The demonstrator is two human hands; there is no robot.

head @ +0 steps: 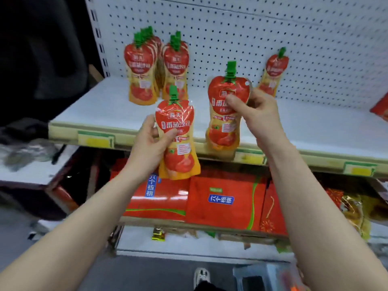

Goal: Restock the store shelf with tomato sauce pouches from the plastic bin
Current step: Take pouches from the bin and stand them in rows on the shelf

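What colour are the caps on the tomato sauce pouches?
Green, clearest in the head view on the right-hand pouch, cap.

The pouch in the left hand (147, 143) (177, 139) read 海天 in a small box above 番茄沙司. The pouch in the right hand (255, 114) (227, 114) showed 番茄, partly covered. Red cartons (222, 203) below bore blue labels reading 六个核桃.

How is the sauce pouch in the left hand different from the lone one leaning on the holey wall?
The pouch in the left hand is gripped in the air before the shelf; the lone pouch rests tilted against the pegboard, untouched. The held one looks bigger, being closer. Both are red and orange with green caps.
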